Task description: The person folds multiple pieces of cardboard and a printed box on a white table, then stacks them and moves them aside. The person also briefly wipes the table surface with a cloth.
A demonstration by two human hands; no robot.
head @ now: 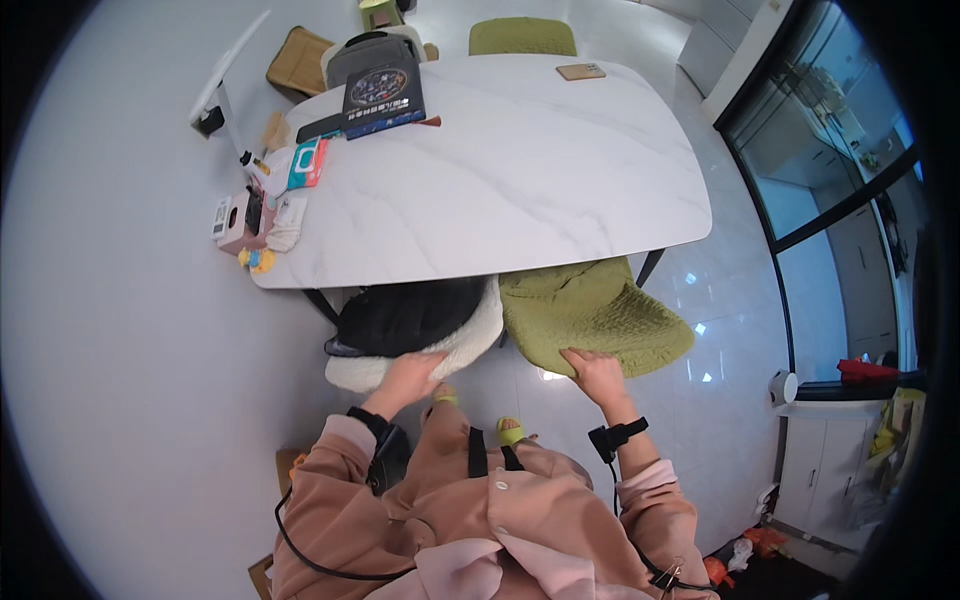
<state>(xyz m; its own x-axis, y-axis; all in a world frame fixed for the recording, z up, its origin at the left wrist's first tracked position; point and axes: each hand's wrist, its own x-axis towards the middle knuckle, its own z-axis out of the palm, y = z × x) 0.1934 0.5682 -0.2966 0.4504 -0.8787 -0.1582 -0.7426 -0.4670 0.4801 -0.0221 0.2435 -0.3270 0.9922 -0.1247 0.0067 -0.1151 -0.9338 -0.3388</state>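
My left hand [411,379] grips the top edge of a chair with a fluffy white cover [480,330]; a black bag [409,315] lies on that chair. To the right, my right hand [596,373] holds the edge of a chair with a quilted green cover [600,315], the fingers over its rim. Both chairs stand side by side, partly under the white marble-look table [495,187]. On the table's left part are a thick dark book [384,97], a pack of wipes [307,163] and a pink tissue box [244,221]. A phone [581,71] lies near the far edge.
A white desk lamp [229,112] stands at the table's left end, by the wall. Across the table are another green chair [523,36] and a grey bag [373,54] on a chair. Glass doors [795,210] and a white cabinet [821,465] are on the right.
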